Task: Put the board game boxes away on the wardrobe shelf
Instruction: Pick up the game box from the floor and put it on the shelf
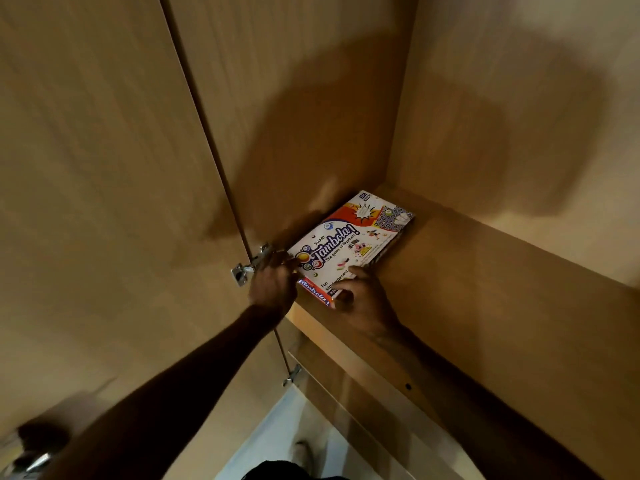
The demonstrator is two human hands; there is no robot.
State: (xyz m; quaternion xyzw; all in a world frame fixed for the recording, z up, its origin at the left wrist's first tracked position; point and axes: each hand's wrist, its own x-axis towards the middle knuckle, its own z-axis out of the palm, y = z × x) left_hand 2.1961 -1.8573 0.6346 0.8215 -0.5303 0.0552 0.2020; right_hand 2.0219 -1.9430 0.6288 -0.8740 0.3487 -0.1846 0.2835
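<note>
Head view: both hands, left hand (273, 284); right hand (363, 296), grip Tambola box (349, 242) on shelf (502, 271).

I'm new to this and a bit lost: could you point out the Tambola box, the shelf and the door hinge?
Tambola box (349, 245): head view, on its printed lid.
Shelf (485, 271): head view, on its bare top right of the box.
Door hinge (242, 270): head view, on its metal plate.

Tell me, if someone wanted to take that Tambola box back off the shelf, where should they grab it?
By its near short edge, coming from the open front. The Tambola box lies flat on the shelf, tucked against the left wall, so only that front edge is free. Both the left hand and right hand sit at it now.
</note>
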